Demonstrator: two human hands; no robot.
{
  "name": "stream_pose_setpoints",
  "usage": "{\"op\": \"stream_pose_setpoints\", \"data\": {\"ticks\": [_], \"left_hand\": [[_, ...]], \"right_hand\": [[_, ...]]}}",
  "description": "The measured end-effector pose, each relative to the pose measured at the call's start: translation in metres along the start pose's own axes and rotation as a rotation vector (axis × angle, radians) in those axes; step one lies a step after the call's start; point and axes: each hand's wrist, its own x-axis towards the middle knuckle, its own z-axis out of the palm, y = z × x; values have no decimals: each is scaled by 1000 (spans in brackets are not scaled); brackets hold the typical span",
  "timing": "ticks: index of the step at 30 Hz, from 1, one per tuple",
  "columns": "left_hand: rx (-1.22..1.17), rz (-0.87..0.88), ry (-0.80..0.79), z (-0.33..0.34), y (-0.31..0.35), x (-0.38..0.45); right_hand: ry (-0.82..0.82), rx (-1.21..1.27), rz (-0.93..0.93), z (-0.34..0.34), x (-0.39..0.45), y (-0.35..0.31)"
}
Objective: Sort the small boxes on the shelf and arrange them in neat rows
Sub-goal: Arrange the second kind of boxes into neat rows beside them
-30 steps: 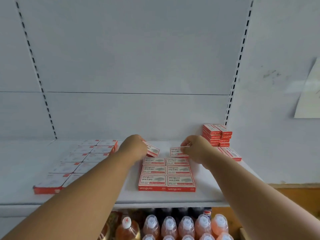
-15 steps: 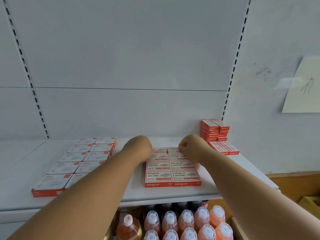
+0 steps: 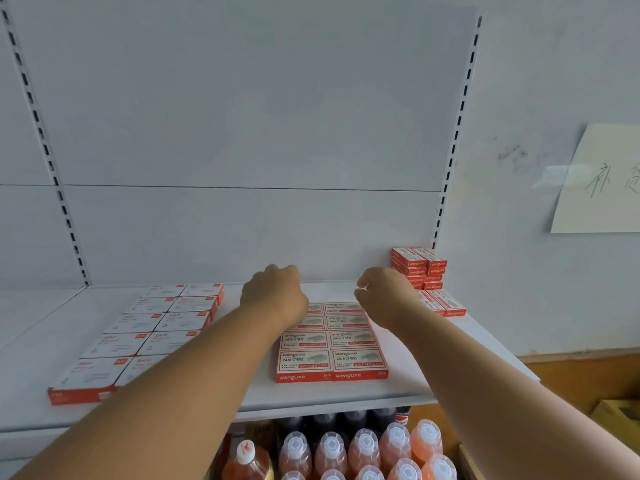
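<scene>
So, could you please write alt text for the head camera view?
A person's left hand and right hand hover, holding nothing, over the far end of a two-wide block of red staple boxes on a white shelf. White-topped boxes lie left, a red box stack right, orange drink bottles below.

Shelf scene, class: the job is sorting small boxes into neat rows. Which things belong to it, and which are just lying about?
Job:
middle block of boxes
left block of boxes
stacked boxes
shelf
left hand
right hand

Lying about:
orange drink bottles
paper note on the wall
</scene>
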Motion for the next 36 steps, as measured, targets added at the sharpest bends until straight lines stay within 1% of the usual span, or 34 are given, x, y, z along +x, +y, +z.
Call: {"op": "stream_pose_setpoints", "data": {"ticks": [2,5,8,11,13,15,18,20,24,26,28,32,33,36], "left_hand": [[-14,51,40,-5,13,0],[-75,117,37,-9,39,1],[-145,178,-35,-6,73,3],[-159,217,-100,2,112,6],[-152,228,-147,10,136,10],[-82,237,-224,20,157,16],[49,193,-319,34,179,27],[90,149,-362,42,189,32],[52,79,-397,49,200,33],[25,44,-393,51,203,30],[-39,-2,-375,51,206,25],[-188,-108,-250,46,205,13],[-255,-137,-225,45,205,11],[-563,-195,-199,44,204,4]], "right_hand": [[46,9,-13,-11,0,11],[43,-5,9,-29,1,33],[28,-50,49,-45,3,61],[-7,-74,72,-61,4,91],[-74,-100,78,-68,5,110],[-152,-117,76,-71,8,125],[-227,-65,61,-73,12,140],[-258,-51,31,-75,14,147],[-308,-38,-43,-83,18,154],[-330,20,-66,-84,20,157],[-332,102,-82,-82,23,162],[-323,279,-73,-75,29,171],[-304,315,-80,-73,31,172],[-223,418,-59,-69,32,171]]}}
